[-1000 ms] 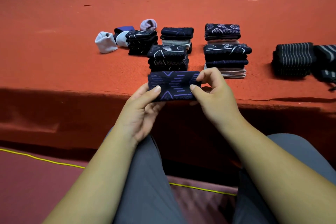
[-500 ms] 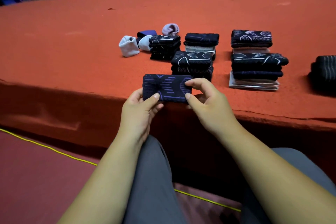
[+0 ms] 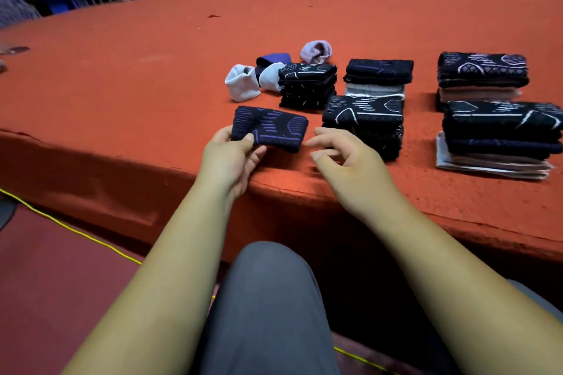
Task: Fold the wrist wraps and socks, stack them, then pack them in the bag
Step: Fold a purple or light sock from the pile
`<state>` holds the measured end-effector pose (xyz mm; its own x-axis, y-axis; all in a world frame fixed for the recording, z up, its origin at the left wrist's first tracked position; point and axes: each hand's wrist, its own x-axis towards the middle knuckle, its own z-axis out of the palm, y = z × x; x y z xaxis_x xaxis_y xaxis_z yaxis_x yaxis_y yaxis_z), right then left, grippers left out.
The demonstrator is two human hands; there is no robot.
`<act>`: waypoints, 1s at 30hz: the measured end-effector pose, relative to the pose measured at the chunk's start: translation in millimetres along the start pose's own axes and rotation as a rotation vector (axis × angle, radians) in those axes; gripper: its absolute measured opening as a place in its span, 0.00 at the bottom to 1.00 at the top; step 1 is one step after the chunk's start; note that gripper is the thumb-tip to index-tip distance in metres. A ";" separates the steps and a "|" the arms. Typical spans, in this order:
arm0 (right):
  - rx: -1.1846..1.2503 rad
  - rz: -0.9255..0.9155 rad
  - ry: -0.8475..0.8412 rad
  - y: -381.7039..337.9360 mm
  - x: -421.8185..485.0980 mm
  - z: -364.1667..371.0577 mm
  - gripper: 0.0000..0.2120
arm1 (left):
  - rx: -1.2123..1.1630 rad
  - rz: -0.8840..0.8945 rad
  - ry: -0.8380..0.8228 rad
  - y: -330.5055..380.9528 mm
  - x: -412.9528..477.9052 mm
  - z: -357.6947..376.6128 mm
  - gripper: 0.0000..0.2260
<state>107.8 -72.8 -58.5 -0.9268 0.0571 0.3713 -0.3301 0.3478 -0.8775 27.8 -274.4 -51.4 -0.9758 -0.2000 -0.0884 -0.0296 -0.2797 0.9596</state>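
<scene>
The rightmost stack (image 3: pixel 499 131) runs off the frame edge, and the left hand's (image 3: pixel 231 158) fingers are hidden behind the folded sock (image 3: pixel 269 129). Its thumb pinches the sock's near-left corner, over the fuzzy orange counter (image 3: pixel 152 85) by the front edge. The right hand (image 3: pixel 341 155) sits just beside it, loosely curled and holding nothing. The sock's a dark knit rectangle with purple lines.

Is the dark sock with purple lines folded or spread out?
Folded: the dark purple-lined sock is a short, doubled-over block pinched by the left hand.
</scene>
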 end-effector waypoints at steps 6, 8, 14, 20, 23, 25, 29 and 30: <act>-0.029 0.041 -0.010 9.6 7.5 4.4 0.09 | 0.048 -0.089 -0.036 -3.0 31.5 20.2 0.08; -0.060 0.043 -0.017 10.2 8.1 4.1 0.09 | 0.167 -0.058 -0.038 -9.5 35.6 24.7 0.04; -0.119 0.056 -0.038 11.1 8.7 3.7 0.09 | 0.427 0.055 0.071 -22.2 39.7 29.5 0.09; -0.137 0.077 -0.053 9.7 5.3 0.6 0.08 | 0.500 0.075 0.132 -17.3 30.4 34.7 0.12; -0.091 0.102 -0.054 8.3 5.1 -2.1 0.08 | 0.554 0.095 0.100 -14.3 26.9 34.2 0.15; -0.050 0.127 -0.055 7.9 5.9 -3.7 0.08 | 0.657 0.112 0.087 -9.0 31.4 31.1 0.14; 0.037 0.188 -0.046 9.2 9.1 -3.2 0.08 | 0.930 0.248 0.101 8.5 56.3 18.7 0.16; 0.046 0.191 -0.044 9.5 9.9 -2.5 0.08 | 0.967 0.270 0.096 12.9 64.5 16.9 0.14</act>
<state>95.9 -66.5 -62.4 -0.9799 0.0768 0.1841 -0.1546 0.2912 -0.9441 -39.2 -275.1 -40.3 -0.9554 -0.2308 0.1841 -0.0145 0.6594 0.7516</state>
